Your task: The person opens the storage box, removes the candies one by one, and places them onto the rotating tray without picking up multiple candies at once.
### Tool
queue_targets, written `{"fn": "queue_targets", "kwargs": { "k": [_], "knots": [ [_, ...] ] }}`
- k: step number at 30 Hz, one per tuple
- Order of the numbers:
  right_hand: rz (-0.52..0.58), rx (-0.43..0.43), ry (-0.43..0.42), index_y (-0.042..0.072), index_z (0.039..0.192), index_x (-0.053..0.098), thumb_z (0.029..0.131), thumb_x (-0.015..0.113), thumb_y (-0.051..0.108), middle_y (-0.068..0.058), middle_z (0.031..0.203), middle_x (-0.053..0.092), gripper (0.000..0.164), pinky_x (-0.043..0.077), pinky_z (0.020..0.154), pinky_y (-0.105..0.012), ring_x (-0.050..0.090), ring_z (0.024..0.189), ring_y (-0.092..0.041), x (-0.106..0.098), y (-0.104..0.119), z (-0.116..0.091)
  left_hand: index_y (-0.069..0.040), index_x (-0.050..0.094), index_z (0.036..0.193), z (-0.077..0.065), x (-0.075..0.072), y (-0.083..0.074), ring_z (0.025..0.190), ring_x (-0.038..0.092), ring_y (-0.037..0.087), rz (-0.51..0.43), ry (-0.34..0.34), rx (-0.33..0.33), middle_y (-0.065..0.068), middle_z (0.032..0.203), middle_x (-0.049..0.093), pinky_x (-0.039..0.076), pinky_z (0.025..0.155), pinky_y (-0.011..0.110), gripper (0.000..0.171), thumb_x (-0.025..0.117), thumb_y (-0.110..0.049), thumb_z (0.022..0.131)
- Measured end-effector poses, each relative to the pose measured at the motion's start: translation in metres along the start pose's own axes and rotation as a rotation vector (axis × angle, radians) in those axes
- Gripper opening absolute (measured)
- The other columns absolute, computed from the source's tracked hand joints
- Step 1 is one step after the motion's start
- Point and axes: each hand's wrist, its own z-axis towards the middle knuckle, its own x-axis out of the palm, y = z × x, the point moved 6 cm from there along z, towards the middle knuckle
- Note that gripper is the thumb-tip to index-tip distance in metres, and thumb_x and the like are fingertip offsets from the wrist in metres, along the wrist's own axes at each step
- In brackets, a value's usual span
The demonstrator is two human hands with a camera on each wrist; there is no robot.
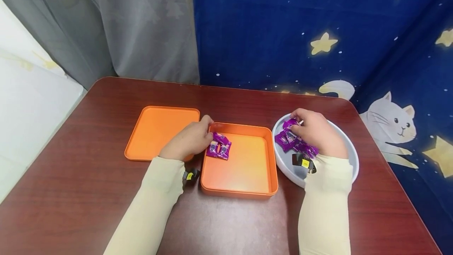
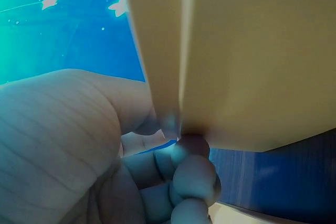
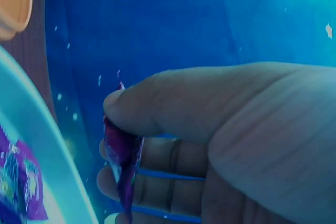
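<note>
My left hand point(image 1: 191, 139) pinches the left wall of a square orange box point(image 1: 249, 164) near its far corner. The thumb is on one side of that wall and the fingers on the other, as the left wrist view shows. Three purple candy packets point(image 1: 223, 151) lie inside the box at its upper left. Over a round pale tray point(image 1: 354, 162), my right hand point(image 1: 320, 135) pinches a purple candy packet point(image 3: 123, 150) between thumb and fingers. More purple packets point(image 1: 301, 147) are heaped in the tray beneath it, partly hidden by hand and wrist.
A flat orange lid point(image 1: 159, 131) lies left of the box, partly behind my left hand. The brown table point(image 1: 88, 148) carries everything. A blue curtain point(image 1: 262, 30) and a grey curtain point(image 1: 148, 30) hang behind its far edge.
</note>
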Motion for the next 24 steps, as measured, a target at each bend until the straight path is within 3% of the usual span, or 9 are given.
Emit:
{"fn": "queue_targets", "kwargs": {
  "k": [7, 15, 24],
  "knots": [
    [-0.022, 0.067, 0.056, 0.004, 0.123, 0.053, 0.086, 0.063, 0.019, -0.021, 0.108, 0.06, 0.041, 0.049, 0.087, -0.057, 0.056, 0.093, -0.034, 0.008, -0.018, 0.004, -0.011, 0.037, 0.128, -0.001, 0.0, 0.001, 0.068, 0.057, 0.019, -0.007, 0.013, 0.0, 0.007, 0.082, 0.061, 0.053, 0.065, 0.033, 0.038, 0.05, -0.023, 0.095],
    [-0.012, 0.069, 0.082, 0.002, 0.116, 0.057, 0.085, 0.063, 0.014, -0.019, 0.099, 0.062, 0.034, 0.05, 0.082, -0.052, 0.056, 0.084, -0.03, 0.017, -0.031, 0.008, -0.012, 0.038, 0.129, -0.001, -0.002, 0.0, 0.082, 0.058, 0.018, -0.01, 0.005, -0.002, 0.006, 0.1, 0.063, 0.054, 0.086, 0.041, 0.039, 0.052, -0.024, 0.094],
    [-0.008, 0.1, 0.133, 0.001, 0.115, 0.058, 0.084, 0.063, 0.013, -0.017, 0.093, 0.064, 0.034, 0.051, 0.083, -0.05, 0.056, 0.082, -0.028, 0.028, -0.038, 0.014, -0.011, 0.038, 0.129, -0.001, -0.002, 0.0, 0.084, 0.058, 0.019, -0.013, 0.017, -0.007, 0.007, 0.101, 0.063, 0.053, 0.088, 0.042, 0.039, 0.051, -0.023, 0.094]
  ]
}}
